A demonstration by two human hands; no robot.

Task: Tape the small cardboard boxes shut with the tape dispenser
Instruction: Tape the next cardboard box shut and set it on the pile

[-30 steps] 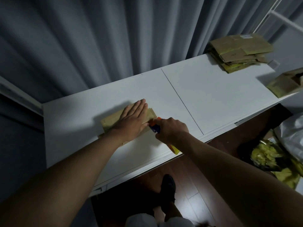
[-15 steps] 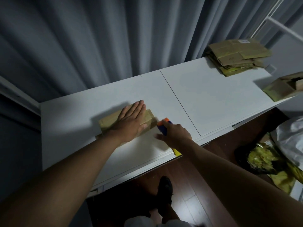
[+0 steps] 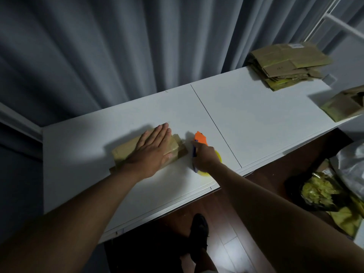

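Observation:
A small cardboard box (image 3: 126, 150) lies on the white table (image 3: 256, 119), left of centre. My left hand (image 3: 153, 150) presses flat on its top with straight fingers. Just right of the box, my right hand (image 3: 204, 156) grips a tape dispenser (image 3: 201, 139) with an orange head, a blue handle and a yellow tape roll. The dispenser is a little clear of the box's right end; I cannot tell whether tape runs between them.
A stack of flattened cardboard boxes (image 3: 287, 66) lies at the table's far right. Another open box (image 3: 344, 105) sits at the right edge. Grey curtains hang behind. Bags and packing material (image 3: 323, 190) lie on the wooden floor at right.
My right hand has pulled the tape dispenser rightward, off the box's end and away from it. My left hand stays pressed on the box.

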